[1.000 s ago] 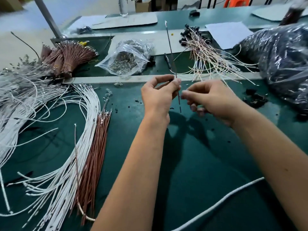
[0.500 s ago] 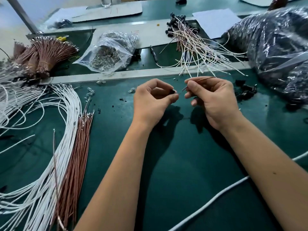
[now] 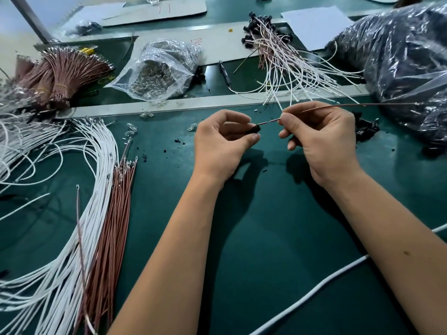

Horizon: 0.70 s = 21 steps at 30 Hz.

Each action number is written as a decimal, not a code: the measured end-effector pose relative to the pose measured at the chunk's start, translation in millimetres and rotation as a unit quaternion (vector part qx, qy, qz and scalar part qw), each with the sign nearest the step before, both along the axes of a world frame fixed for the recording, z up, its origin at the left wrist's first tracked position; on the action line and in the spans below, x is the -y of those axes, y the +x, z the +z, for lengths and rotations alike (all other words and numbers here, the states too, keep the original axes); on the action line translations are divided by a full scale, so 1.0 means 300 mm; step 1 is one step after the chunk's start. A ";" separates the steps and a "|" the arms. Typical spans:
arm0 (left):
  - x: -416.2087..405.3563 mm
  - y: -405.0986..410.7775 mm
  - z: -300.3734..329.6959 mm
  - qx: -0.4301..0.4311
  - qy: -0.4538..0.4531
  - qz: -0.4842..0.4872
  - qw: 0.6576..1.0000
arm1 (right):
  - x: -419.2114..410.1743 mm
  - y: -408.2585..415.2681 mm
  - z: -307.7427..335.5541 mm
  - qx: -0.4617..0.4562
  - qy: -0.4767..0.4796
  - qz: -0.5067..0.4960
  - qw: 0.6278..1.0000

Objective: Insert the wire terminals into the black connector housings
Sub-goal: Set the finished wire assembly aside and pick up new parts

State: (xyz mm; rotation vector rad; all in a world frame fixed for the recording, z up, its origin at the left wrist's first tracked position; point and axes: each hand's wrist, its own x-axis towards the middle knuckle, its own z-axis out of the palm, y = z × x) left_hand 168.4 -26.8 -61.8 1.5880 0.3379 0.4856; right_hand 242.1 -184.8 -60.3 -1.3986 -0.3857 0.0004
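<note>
My left hand (image 3: 222, 141) pinches a small black connector housing (image 3: 255, 129) between thumb and fingertips. My right hand (image 3: 321, 139) pinches a brown wire (image 3: 350, 105) close to the housing; the wire's near end meets the housing and its far end runs right toward the dark bag. Loose brown wires (image 3: 113, 213) and white wires (image 3: 79, 213) with metal terminals lie on the green mat (image 3: 266, 238) to the left. A few loose black housings (image 3: 365, 129) lie just right of my right hand.
Wired housings (image 3: 278, 56) are piled at the back. A clear bag of metal terminals (image 3: 157, 73) sits back centre, bundled brown wires (image 3: 65, 73) back left, a large dark plastic bag (image 3: 399, 61) at right. A white cord (image 3: 314, 293) crosses the mat near my right forearm.
The brown wire went from upright in my left hand to horizontal in my right hand. Its end now reaches the housing in my left hand, and the view has tilted down.
</note>
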 end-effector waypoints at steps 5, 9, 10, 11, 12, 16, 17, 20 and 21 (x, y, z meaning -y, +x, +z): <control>0.001 0.002 0.001 0.010 -0.007 -0.004 1.000 | 0.000 0.000 -0.004 0.000 -0.001 0.004 1.000; 0.004 0.002 0.003 0.013 -0.013 -0.011 1.000 | 0.001 -0.001 -0.002 -0.001 0.008 0.015 1.000; 0.005 0.002 0.004 0.015 -0.016 -0.013 1.000 | 0.000 -0.002 -0.003 -0.003 0.011 0.018 1.000; 0.007 0.002 0.005 0.016 -0.020 -0.013 1.000 | 0.001 -0.003 -0.003 -0.004 0.013 0.020 1.000; 0.009 0.002 0.007 0.018 -0.028 -0.012 0.999 | 0.000 -0.004 -0.003 -0.006 0.013 0.021 1.000; 0.013 0.004 0.012 0.032 -0.081 -0.010 0.996 | -0.001 -0.003 -0.004 -0.012 0.013 0.018 1.000; 0.014 0.004 0.012 0.033 -0.090 -0.010 0.995 | -0.002 -0.003 -0.005 -0.013 0.013 0.015 1.000; 0.018 0.004 0.010 0.035 -0.098 -0.013 0.994 | -0.004 -0.003 -0.007 -0.013 0.012 0.006 1.000; 0.020 0.004 0.009 0.034 -0.097 -0.012 0.995 | -0.004 -0.003 -0.007 -0.012 0.013 0.006 1.000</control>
